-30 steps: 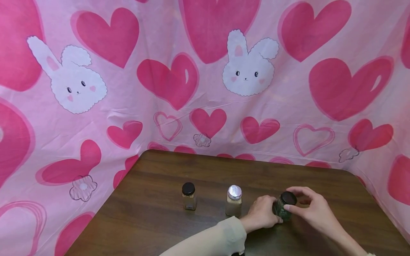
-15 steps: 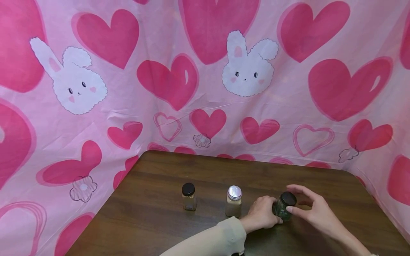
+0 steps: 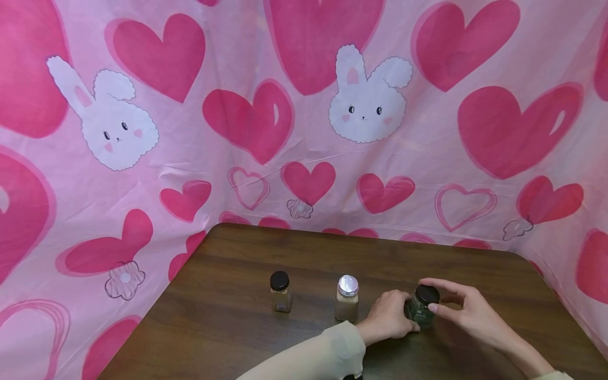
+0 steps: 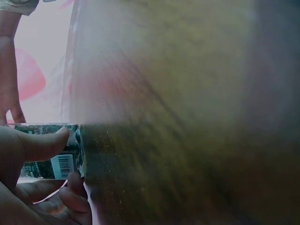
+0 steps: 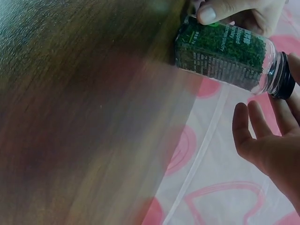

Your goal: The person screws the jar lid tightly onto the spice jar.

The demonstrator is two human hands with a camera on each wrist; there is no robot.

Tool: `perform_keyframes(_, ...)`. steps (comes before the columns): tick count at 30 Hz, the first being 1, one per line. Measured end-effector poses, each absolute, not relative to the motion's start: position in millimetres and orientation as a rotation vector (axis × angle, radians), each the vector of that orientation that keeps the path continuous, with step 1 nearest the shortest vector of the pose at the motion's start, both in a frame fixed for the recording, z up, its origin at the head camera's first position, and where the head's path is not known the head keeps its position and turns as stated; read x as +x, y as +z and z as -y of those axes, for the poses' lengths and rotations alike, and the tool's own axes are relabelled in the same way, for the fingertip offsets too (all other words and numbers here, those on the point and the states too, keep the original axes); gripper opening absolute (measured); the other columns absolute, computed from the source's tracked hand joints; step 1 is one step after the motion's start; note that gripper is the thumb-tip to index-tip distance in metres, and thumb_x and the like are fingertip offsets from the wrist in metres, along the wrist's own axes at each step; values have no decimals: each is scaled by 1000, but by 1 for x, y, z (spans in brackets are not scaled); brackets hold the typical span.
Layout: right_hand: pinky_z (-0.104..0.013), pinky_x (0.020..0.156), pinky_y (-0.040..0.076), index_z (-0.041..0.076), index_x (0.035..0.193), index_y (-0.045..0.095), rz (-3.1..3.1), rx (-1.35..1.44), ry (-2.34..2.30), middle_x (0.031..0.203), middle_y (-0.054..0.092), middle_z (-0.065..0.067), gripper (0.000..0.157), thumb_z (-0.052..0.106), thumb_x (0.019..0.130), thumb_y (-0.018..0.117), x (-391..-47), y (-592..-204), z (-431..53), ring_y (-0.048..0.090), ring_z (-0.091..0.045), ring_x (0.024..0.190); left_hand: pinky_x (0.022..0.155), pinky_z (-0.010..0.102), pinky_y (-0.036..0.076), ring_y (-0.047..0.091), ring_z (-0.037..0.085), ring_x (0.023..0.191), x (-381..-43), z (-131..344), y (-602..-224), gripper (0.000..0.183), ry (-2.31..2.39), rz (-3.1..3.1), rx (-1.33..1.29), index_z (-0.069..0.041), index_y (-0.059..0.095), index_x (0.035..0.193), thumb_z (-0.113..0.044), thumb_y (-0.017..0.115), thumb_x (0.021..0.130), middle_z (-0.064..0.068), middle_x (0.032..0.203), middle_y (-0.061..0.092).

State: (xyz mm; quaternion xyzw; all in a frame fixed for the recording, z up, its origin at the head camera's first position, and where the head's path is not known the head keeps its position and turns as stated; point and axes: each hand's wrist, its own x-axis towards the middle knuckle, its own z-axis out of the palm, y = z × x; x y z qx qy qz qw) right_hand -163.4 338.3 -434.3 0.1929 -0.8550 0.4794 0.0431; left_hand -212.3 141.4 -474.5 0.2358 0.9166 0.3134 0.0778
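My left hand (image 3: 389,315) grips the lower part of a clear spice jar (image 3: 420,312) that stands on the table. Green dried flakes fill it, and the label (image 5: 225,42) reads as chopped parsley. In the left wrist view, the thumb (image 4: 44,145) lies along the jar near its base, beside a barcode. The jar wears a black screw lid (image 5: 283,77). My right hand (image 3: 467,314) holds this lid between thumb and fingers, while its other fingers stick out loosely in the right wrist view.
Left of my hands stands a jar with a shiny silver top (image 3: 348,298) and pale contents. Farther left is a black-lidded jar (image 3: 281,295). All stand on a brown wooden table (image 3: 228,264), with a pink heart-and-rabbit cloth (image 3: 313,148) hanging behind it.
My right thumb and fingers have shifted slightly around the black lid, easing off and then closing nearer again. The left hand and the jar stay in place.
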Motion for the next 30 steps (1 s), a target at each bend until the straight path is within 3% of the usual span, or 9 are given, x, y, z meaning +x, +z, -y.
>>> perform_keyframes(8, -32, 70, 57, 2, 138, 66, 2611, 541, 1449, 125, 72, 2, 43, 4, 96, 76, -162, -436, -337, 68, -15, 94, 77, 24, 50, 60, 1, 86, -212, -141, -477, 49, 950, -2738, 712, -19, 77, 115, -26, 100, 72, -14, 93, 67)
perform_keyframes(18, -32, 66, 58, 6, 129, 71, 2609, 280, 1323, 124, 72, -13, 44, 13, 88, 87, -160, -438, -326, 68, -16, 90, 77, 23, 50, 61, 1, 88, -212, -142, -478, 50, 939, -2740, 717, -19, 77, 117, -26, 99, 73, -14, 96, 69)
perform_keyframes(30, -31, 66, 57, 6, 128, 71, 2595, 269, 1282, 124, 71, -13, 45, 12, 87, 88, -159, -438, -322, 69, -15, 87, 77, 24, 51, 61, 2, 87, -211, -142, -477, 50, 937, -2750, 695, -20, 77, 116, -25, 100, 72, -14, 96, 69)
